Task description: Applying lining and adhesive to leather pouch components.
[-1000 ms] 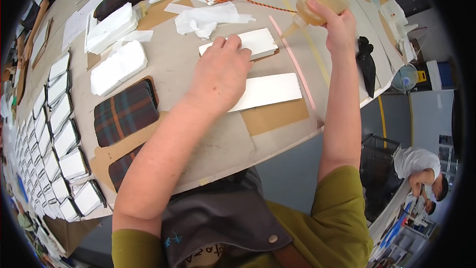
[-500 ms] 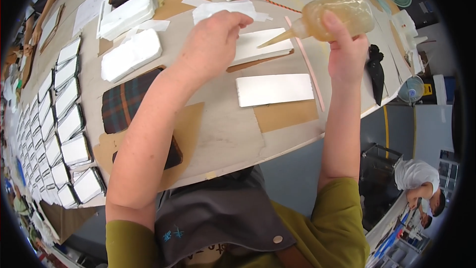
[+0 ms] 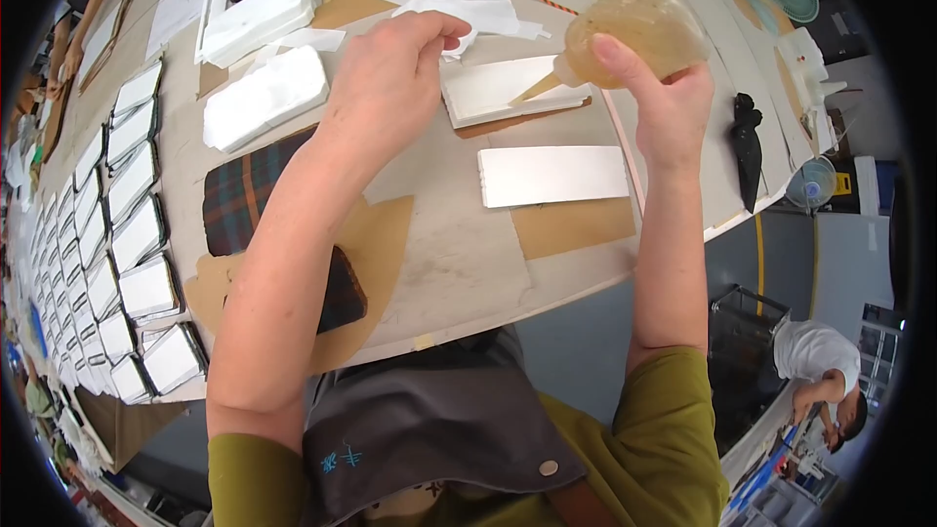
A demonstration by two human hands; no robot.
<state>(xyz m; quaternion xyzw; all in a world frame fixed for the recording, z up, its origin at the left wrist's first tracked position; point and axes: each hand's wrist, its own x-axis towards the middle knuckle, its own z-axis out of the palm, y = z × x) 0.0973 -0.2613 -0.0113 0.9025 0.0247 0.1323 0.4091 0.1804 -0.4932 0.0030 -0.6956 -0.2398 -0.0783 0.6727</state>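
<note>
**The squeeze bottle (image 3: 634, 34) points down at a white slab (image 3: 488, 96)**

1 second ago, the left hand (image 3: 386, 73) lay on the white slab and the bottle's tip was off past its right end. Now that hand is up off the slab, and the thin nozzle (image 3: 537, 89) slants down over its top. So the top is bare to the nozzle. I can't tell if the tip touches it, or if anything comes out.

The right hand (image 3: 664, 107) wraps around the cloudy yellow bottle, thumb on the near side. The left hand hangs over the slab's left end, wrist bent, fingers curled to the right. I can't tell if they pinch anything.

The slab lies in front of the person, with a brown strip (image 3: 527, 121) peeking out below. Just nearer is slab number 2, the lower white slab (image 3: 554, 176).
</note>
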